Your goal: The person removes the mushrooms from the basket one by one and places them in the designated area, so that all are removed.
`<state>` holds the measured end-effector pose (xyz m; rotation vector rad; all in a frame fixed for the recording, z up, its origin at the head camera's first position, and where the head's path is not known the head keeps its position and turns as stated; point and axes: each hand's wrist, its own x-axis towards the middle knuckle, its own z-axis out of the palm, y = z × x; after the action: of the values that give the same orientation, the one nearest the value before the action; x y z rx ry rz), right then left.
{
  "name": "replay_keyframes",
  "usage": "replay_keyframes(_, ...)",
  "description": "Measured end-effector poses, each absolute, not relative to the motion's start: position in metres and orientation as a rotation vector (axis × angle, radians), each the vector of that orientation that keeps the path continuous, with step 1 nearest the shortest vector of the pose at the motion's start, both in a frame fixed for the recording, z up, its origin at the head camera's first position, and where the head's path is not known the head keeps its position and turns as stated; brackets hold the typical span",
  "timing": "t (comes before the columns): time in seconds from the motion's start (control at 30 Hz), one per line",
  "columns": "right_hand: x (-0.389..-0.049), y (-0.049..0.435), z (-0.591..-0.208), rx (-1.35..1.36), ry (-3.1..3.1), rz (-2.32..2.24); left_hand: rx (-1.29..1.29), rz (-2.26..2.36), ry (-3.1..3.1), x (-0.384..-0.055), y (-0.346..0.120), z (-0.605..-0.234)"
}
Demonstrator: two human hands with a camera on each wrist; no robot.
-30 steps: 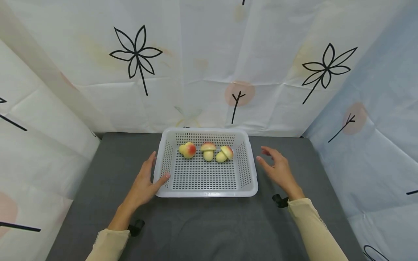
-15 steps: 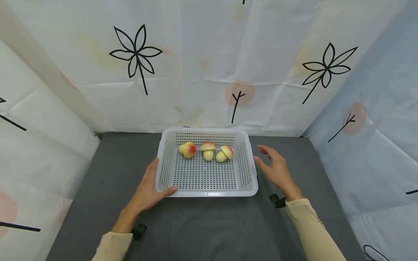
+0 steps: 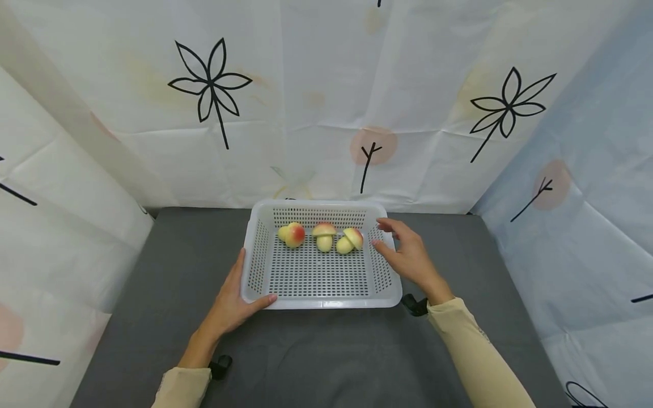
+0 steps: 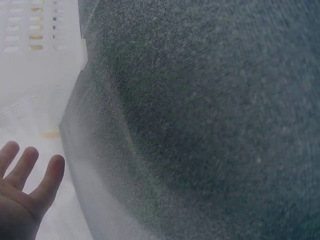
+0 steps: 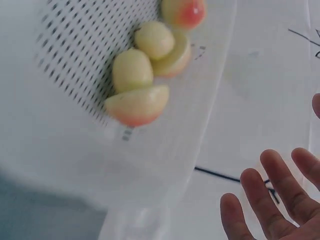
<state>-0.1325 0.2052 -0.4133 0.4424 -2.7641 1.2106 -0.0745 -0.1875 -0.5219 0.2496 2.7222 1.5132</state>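
A white perforated plastic basket point(image 3: 326, 304) stands at the back middle of the table. Inside are three toy mushrooms, pale yellow with reddish caps: the left one point(image 3: 294, 234) turned cap outward, the middle one point(image 3: 323, 228) stem down, the right one point(image 3: 353, 238) tilted. My left hand point(image 3: 227, 306) is at the basket's front left corner, its thumb along the front rim and its fingers straight beside the left wall. My right hand point(image 3: 408, 255) overlaps the right rim in the head view, fingers spread and holding nothing. In the right wrist view, the mushrooms lie beyond the fingers point(image 5: 260, 195).
Dark grey cloth covers the table point(image 3: 316, 362). A white patterned curtain point(image 3: 296, 113) hangs right behind the basket, with side curtains to the left point(image 3: 56, 238) and right point(image 3: 586, 255).
My right hand has moved left, from beside the basket to its right rim. The left hand has shifted slightly toward the front corner, its thumb now on the front rim. The mushrooms stay put.
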Motion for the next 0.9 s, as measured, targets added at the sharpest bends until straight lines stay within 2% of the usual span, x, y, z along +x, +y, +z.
replay_keyframes(0.3,-0.153,0.161,-0.415,0.589,-2.854,1.349,0.231,1.626,2.651,-0.073,-0.186,-0.526)
replay_keyframes(0.9,-0.182,0.074,-0.438,0.615,-3.066,1.363,0.253,1.711,2.570,-0.074,-0.185,-0.525)
